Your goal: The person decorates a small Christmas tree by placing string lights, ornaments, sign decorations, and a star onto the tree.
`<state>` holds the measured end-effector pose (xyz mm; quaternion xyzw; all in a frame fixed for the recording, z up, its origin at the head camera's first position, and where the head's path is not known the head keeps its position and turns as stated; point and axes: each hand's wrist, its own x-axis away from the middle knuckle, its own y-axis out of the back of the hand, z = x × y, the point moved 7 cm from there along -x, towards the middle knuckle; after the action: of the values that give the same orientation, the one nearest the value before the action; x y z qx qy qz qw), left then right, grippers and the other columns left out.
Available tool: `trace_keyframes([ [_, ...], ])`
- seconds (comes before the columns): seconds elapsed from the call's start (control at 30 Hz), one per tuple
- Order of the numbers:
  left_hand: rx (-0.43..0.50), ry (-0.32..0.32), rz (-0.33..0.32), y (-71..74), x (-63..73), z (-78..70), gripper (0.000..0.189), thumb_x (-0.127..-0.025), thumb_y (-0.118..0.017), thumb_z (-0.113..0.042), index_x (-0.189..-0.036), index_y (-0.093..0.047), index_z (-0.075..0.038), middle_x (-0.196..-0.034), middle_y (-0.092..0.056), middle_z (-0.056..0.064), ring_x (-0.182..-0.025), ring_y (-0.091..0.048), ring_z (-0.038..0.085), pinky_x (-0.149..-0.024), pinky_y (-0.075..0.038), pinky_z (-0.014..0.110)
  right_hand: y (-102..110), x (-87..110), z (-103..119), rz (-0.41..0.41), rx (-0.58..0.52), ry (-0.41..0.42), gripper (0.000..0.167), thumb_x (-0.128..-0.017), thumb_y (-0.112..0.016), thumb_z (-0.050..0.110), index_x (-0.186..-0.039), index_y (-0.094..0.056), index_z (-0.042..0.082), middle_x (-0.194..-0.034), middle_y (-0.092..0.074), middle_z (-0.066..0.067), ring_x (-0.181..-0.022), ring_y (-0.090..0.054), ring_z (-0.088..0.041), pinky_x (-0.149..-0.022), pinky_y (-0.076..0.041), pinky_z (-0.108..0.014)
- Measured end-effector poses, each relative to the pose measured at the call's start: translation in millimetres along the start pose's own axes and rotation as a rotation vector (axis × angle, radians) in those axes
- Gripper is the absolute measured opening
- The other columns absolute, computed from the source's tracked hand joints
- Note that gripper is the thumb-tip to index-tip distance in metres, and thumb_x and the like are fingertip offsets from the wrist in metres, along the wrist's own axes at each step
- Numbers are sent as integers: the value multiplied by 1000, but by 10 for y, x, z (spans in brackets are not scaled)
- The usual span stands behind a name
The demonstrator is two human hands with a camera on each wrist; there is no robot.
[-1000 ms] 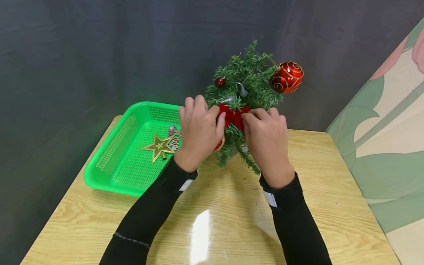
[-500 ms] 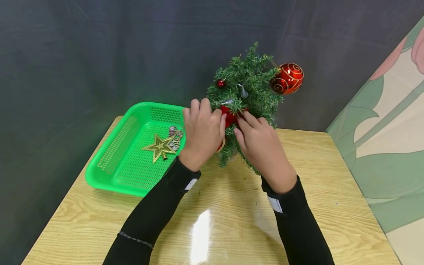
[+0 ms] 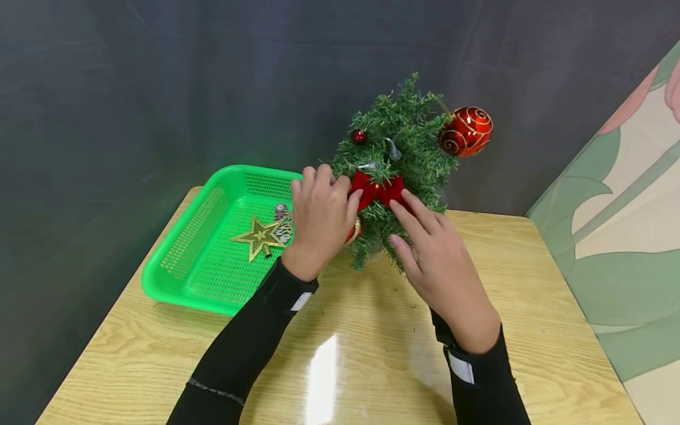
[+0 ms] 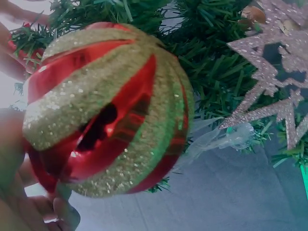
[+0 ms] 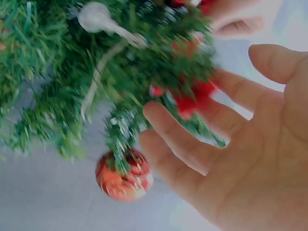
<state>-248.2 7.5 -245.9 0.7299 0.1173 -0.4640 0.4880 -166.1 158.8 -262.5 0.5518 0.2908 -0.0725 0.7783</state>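
Note:
A small green artificial Christmas tree (image 3: 419, 153) stands at the back of the table, with a red bow (image 3: 390, 192) on its front. At the bow's left loop, my left hand (image 3: 321, 218) pinches between thumb and curled fingers. My right hand (image 3: 443, 271) has its fingers extended, fingertips right at the right loop; the right wrist view shows its spread fingers and bare palm (image 5: 260, 149). A red ball with gold glitter stripes (image 4: 106, 110) hangs beside my left hand, mostly hidden by it in the head view. A red swirl-patterned ball (image 3: 467, 131) hangs at upper right.
Left of the tree, a green plastic basket (image 3: 164, 289) holds a gold star topper (image 3: 259, 236) and a glittery lettered sign (image 3: 281, 230). The tree also carries a small dark red ball (image 3: 359, 137) and clear bulbs (image 3: 394, 151). A dark curtain (image 3: 159, 88) hangs behind the table.
My right hand has let go of the bow's right loop, straightened its fingers and drawn back toward the lower right, uncovering more of the bow. My left hand stays at the left loop.

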Motion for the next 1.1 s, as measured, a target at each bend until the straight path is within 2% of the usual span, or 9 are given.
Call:
trace_keyframes([
  [0.13,136,2,-15,47,25,37,25,-99,-72,-27,-88,-60,-9,-86,-54,9,-80,-45,29,-71,-31,41,137,140,-58,-38,-38,-15,51,-102,-66,16,-151,-53,9,-162,-44,-11,-132,-52,-44,-105,-44,-60],
  [0.27,235,-14,-39,118,97,97,23,-99,-71,-20,-87,-57,-7,-85,-53,10,-80,-45,30,-71,-31,42,143,187,-131,-41,-17,-10,44,-102,-64,14,-145,-59,2,-156,-51,-15,-131,-53,-43,-107,-43,-58],
  [0.47,291,7,-52,261,297,245,16,-98,-70,-13,-87,-61,-4,-87,-55,13,-84,-50,33,-72,-36,43,117,264,-197,-56,60,-35,44,-100,-67,16,-139,-62,-3,-148,-57,-22,-125,-56,-45,-104,-45,-59],
  [0.57,299,34,-18,339,402,371,12,-98,-69,-10,-90,-63,-2,-88,-57,15,-84,-52,35,-73,-42,43,151,338,-161,-42,100,-57,38,-99,-69,17,-131,-67,-4,-135,-65,-23,-116,-62,-44,-97,-50,-57],
  [0.63,288,66,38,376,472,490,11,-98,-68,-9,-92,-64,-1,-89,-59,15,-83,-53,34,-73,-45,43,152,389,-132,23,108,-89,32,-99,-69,19,-123,-71,-2,-124,-70,-21,-109,-66,-42,-91,-54,-56],
  [0.7,278,103,120,398,548,639,9,-100,-65,-9,-95,-65,-1,-91,-60,15,-81,-54,32,-70,-46,42,104,438,-136,144,92,-142,30,-102,-66,23,-120,-73,0,-119,-72,-19,-106,-68,-40,-87,-56,-56],
  [0.9,217,224,365,456,822,1195,12,-103,-59,-10,-106,-65,0,-103,-67,18,-88,-64,35,-69,-52,48,-300,516,-416,563,8,-301,43,-107,-57,32,-136,-63,0,-127,-70,-20,-104,-72,-36,-86,-57,-53],
  [1.0,184,255,559,464,969,1406,22,-103,-60,-13,-119,-62,2,-114,-67,23,-94,-65,38,-70,-52,49,-489,518,-563,683,-20,-332,48,-108,-55,32,-140,-57,-4,-124,-70,-23,-99,-72,-34,-84,-58,-51],
  [1.1,193,271,774,423,1144,1507,35,-105,-59,-17,-133,-57,1,-129,-63,25,-108,-64,40,-75,-52,47,-590,528,-612,746,-48,-349,52,-108,-55,33,-143,-54,-5,-125,-69,-23,-102,-71,-35,-84,-57,-50],
])
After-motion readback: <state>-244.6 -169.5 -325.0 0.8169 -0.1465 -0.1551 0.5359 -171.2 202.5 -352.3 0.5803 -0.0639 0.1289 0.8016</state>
